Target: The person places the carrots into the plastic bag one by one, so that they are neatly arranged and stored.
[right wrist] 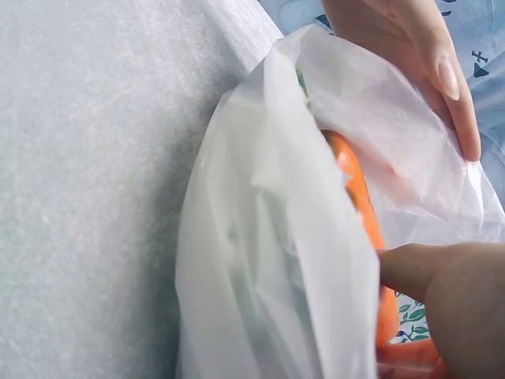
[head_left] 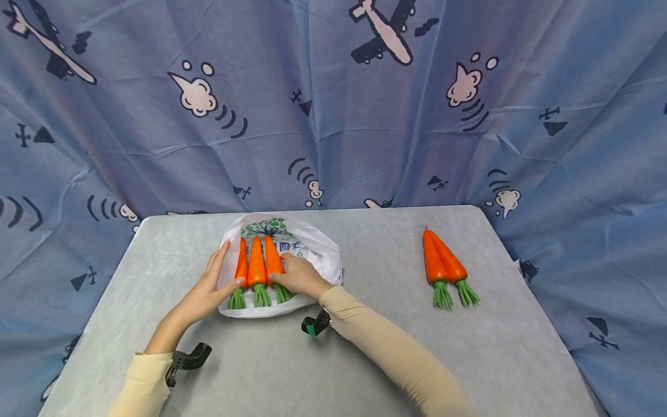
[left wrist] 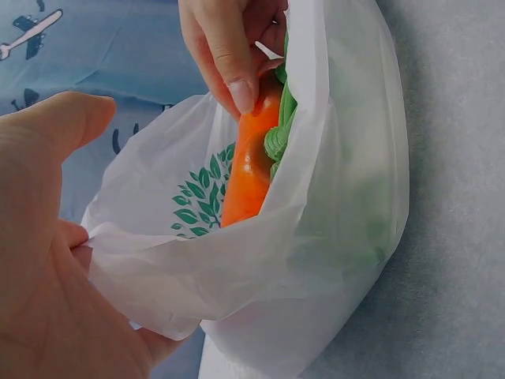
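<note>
A white plastic bag (head_left: 327,258) with a green tree print lies on the table, its mouth toward the person. Inside it, side by side with green tops nearest the person, are a left carrot (head_left: 242,266), a middle carrot (head_left: 256,263) and a right carrot (head_left: 271,255). My right hand (head_left: 302,277) reaches into the mouth and pinches the right carrot near its thick end. Along the bag's left side my left hand (head_left: 207,292) rests with extended fingers against the plastic. In the left wrist view, the left thumb (left wrist: 79,118) stands apart from the bag's rim.
Two more carrots (head_left: 435,258) lie together at the right of the grey table (head_left: 375,347), green tops toward the person. Behind the table hangs a blue curtain (head_left: 333,104) printed with airplanes. Each wrist wears a black camera mount (head_left: 191,357).
</note>
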The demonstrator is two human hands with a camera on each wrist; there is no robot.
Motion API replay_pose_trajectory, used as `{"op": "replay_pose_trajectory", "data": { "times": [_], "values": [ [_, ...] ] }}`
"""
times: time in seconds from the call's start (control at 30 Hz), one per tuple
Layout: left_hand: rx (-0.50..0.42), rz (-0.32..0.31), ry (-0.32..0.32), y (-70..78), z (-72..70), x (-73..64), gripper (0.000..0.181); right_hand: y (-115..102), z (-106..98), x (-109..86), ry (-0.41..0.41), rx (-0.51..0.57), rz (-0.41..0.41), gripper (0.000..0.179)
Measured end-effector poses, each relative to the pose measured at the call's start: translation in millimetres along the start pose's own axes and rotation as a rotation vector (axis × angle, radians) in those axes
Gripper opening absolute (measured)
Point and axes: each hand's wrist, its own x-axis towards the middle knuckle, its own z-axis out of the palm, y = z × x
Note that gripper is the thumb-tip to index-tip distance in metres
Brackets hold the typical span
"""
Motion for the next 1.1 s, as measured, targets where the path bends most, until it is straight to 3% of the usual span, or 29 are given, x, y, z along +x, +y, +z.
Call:
{"op": "replay_pose_trajectory", "data": {
  "times": [0.53, 1.1],
  "values": [
    [0.007, 0.005, 0.008, -0.1, 0.6, -0.5, 0.091, 3.3, 2.4, 2.1, -0.042, 0.055, -0.016, 0.062],
    [0.014, 0.01, 0.018, -1.6, 0.0, -0.7, 0.091, 5.4, 2.1, 4.4, -0.025, -0.001, 0.014, 0.065]
  ]
}}
